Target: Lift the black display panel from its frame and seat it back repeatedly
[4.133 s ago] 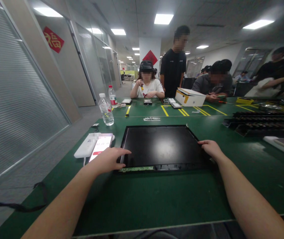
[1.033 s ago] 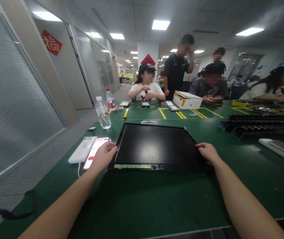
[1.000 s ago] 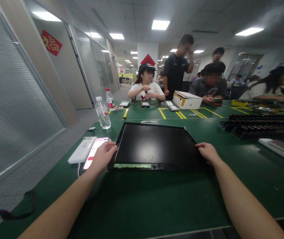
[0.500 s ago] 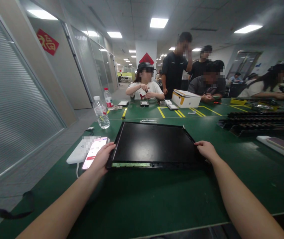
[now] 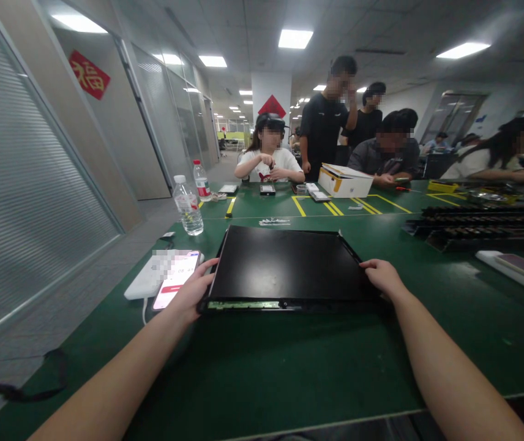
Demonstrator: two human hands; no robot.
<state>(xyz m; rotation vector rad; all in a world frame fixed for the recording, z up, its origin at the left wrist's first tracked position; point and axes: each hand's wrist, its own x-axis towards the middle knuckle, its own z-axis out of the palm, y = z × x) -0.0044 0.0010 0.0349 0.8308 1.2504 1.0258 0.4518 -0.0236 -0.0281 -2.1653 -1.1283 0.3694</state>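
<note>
Filling the lower view is the green table (image 5: 299, 373), with your black screen (image 5: 284, 263) at its centre. Half a second ago a pale line showed along the screen's left edge; now it is gone, and that edge seems to overlap the dark rim (image 5: 326, 305). The face is smooth, with soft glare near its middle. Your left hand (image 5: 196, 286) grips the screen's left side, where four seconds ago its fingers spread over the lower-left corner. Your right hand (image 5: 384, 277) pinches the rim at the right. Your left hand covers part of the phone (image 5: 177, 275), whose digits are blurred. Along the near edge, the green strip (image 5: 243, 304) is partly shaded.
</note>
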